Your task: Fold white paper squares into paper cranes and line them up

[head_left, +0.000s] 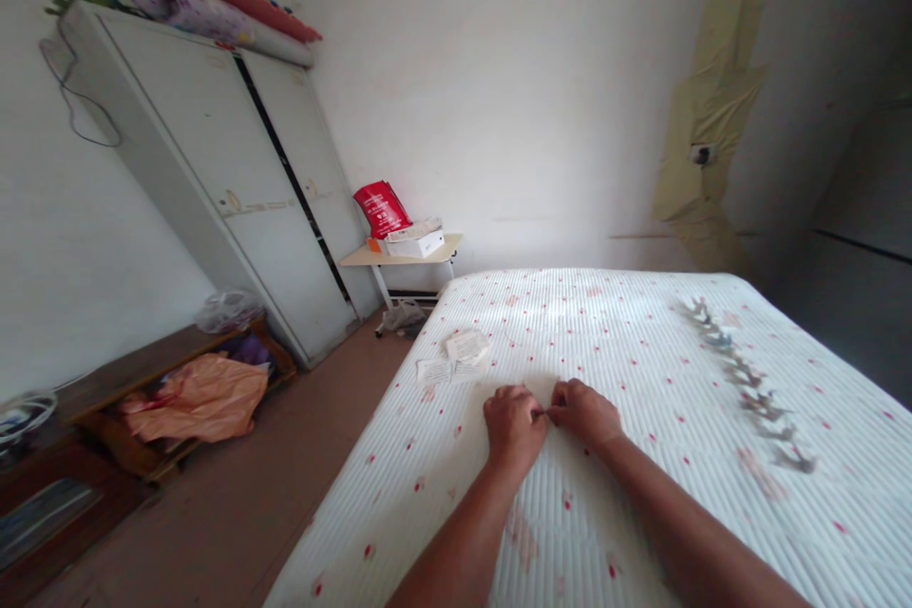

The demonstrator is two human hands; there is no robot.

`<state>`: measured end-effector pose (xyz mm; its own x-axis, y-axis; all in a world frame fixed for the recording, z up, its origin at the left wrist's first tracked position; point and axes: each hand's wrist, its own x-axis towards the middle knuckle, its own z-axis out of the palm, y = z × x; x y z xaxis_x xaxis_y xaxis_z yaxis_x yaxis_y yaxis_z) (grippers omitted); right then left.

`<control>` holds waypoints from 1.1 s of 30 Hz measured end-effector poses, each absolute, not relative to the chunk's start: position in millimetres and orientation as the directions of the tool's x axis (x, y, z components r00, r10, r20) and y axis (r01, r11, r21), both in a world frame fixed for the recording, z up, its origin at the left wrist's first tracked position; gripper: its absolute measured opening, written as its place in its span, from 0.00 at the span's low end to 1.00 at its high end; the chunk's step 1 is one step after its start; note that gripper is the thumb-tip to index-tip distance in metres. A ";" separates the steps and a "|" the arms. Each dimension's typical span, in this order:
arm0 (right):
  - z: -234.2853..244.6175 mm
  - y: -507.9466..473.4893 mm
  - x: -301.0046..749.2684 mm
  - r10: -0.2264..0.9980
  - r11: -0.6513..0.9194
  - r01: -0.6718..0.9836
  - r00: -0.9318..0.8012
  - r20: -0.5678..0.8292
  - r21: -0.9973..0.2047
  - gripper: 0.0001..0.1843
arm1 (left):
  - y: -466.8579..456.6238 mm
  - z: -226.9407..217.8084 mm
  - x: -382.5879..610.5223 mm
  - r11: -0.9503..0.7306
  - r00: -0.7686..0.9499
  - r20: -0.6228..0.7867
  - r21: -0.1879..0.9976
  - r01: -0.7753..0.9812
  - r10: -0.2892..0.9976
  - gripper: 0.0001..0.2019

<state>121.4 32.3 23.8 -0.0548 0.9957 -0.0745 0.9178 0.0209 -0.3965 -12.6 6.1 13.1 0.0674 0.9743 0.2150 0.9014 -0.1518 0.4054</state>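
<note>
Over the middle of the mattress (627,513), my left hand (514,423) and my right hand (588,413) meet with fingertips pinched. A small pale piece of paper (541,387) shows between and behind them, and both hands grip it near its front edge. My fingers cover most of it, so its folds cannot be made out. Several printed paper pieces (454,358) lie beyond my left hand. Off to the right, a row of small folded-looking figures (751,380) runs along the mattress; their exact kind is blurred.
A small table (356,256) with a red bag (383,209) and a white box (417,245) stands against the far wall. A tall grey cabinet (206,152) with rolled mats on top rises at left. Below it, a wooden bench (175,351) holds an orange cloth-like bundle (199,394).
</note>
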 end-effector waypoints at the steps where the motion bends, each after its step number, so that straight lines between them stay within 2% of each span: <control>1: 23.7 32.7 121.4 0.995 0.019 0.917 -0.055 -0.078 -0.399 0.06 | 9.1 12.9 -10.5 -0.108 0.027 0.201 0.406 0.907 0.979 0.05; 6: 22.4 34.5 121.5 0.995 0.012 0.915 -0.052 -0.088 -0.403 0.07 | 17.0 10.3 -4.5 -0.006 -0.078 0.199 0.389 0.921 0.977 0.04; 17: 22.8 35.5 121.6 0.994 0.002 0.917 -0.046 -0.101 -0.400 0.05 | 19.1 14.4 -0.1 0.087 -0.157 0.151 0.393 0.915 0.976 0.05; 26: 24.1 36.5 121.8 0.992 -0.009 0.916 -0.042 -0.118 -0.400 0.03 | 15.2 15.1 -16.1 0.084 -0.153 0.135 0.412 0.907 0.979 0.08; 33: 26.2 37.2 121.5 0.991 -0.009 0.913 -0.045 -0.125 -0.408 0.04 | 10.8 8.7 -13.2 0.002 -0.121 0.234 0.455 0.890 0.965 0.05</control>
